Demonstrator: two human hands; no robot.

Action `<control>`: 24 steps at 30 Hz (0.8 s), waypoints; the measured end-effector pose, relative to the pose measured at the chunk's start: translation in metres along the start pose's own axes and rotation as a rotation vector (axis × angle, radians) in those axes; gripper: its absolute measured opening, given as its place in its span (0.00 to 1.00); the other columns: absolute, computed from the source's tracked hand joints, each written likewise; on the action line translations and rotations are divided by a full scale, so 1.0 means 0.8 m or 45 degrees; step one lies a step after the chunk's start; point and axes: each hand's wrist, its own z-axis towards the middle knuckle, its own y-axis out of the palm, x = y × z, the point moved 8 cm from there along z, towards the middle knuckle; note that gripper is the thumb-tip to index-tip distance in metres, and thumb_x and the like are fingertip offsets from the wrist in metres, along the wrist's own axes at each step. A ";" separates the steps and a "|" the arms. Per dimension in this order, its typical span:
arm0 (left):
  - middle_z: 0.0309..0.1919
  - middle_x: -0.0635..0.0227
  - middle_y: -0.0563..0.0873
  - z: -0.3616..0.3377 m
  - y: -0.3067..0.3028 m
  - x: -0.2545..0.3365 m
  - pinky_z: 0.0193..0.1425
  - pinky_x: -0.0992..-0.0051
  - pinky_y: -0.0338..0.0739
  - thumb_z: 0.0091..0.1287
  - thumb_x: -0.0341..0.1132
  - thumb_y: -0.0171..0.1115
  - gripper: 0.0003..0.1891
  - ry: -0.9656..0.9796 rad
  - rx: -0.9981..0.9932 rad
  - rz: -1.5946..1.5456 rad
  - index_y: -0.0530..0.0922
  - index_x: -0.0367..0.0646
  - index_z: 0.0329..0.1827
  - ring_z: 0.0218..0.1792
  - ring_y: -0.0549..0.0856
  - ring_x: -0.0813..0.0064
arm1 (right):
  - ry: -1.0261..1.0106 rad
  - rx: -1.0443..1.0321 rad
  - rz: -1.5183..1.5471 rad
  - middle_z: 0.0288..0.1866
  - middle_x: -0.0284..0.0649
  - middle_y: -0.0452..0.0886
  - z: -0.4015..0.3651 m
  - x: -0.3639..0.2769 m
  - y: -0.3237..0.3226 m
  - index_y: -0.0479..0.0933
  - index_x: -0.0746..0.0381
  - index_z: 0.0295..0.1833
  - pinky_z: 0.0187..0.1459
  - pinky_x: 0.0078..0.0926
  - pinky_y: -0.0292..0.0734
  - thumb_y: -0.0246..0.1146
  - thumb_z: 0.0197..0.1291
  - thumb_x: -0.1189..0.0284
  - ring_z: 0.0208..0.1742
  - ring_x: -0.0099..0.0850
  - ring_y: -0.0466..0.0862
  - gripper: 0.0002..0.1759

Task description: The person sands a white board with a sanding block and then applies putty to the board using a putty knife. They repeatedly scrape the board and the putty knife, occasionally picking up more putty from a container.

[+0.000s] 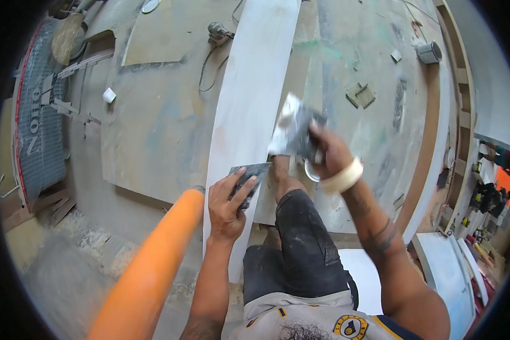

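- The white board (249, 85) is long, narrow and pale, with faint bluish and pinkish smudges on its face. It runs from the top of the view down past the left hand (226, 207), lying across a paint-marked surface (170, 119).
- The left hand is over the lower part of the white board. Its grip is narrow, with the fingers laid over a dark pad (257, 170), which shows between and beyond them, near the board's right edge.
- The dark pad looks thin, flat and almost black, with paler, dusty-looking marks and fairly straight edges.
- The right hand (330, 152) is to the right of the white board, its fingers closed on a dark grey piece (307, 135). Motion blur hides the exact hold.
- A silvery, shiny part (283, 122) shows on the side of the dark grey piece toward the white board. It looks bright and uneven; whether it is a separate sheet cannot be told.
- A cream wristband (344, 176) circles the right wrist.
- An orange tube (147, 266) slants up beside the left forearm, its upper end near the left hand.
- A corded tool (217, 33) lies left of the white board's upper part; a grey tin (429, 52) is well apart, at upper right.
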 end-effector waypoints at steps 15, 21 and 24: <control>0.65 0.52 0.79 0.043 0.046 -0.052 0.73 0.67 0.67 0.70 0.19 0.39 0.23 -1.239 0.364 -0.699 0.71 0.28 0.68 0.67 0.78 0.63 | -0.754 0.146 -2.829 0.70 0.46 0.73 0.462 -0.283 0.051 0.72 0.52 0.70 0.70 0.40 0.70 0.56 0.67 0.74 0.70 0.45 0.73 0.25; 0.64 0.51 0.80 0.082 0.039 -0.030 0.74 0.67 0.66 0.70 0.21 0.38 0.24 -1.199 0.309 -0.793 0.72 0.28 0.67 0.66 0.78 0.62 | -0.892 0.239 -2.880 0.66 0.39 0.77 0.438 -0.225 0.034 0.75 0.49 0.67 0.65 0.46 0.73 0.58 0.62 0.76 0.66 0.45 0.76 0.26; 0.63 0.51 0.80 0.095 0.023 -0.029 0.74 0.67 0.66 0.71 0.23 0.39 0.23 -1.174 0.272 -0.757 0.72 0.28 0.67 0.66 0.78 0.62 | -0.713 0.117 -2.823 0.61 0.44 0.82 0.449 -0.269 0.050 0.78 0.53 0.65 0.63 0.42 0.77 0.55 0.63 0.78 0.61 0.46 0.81 0.24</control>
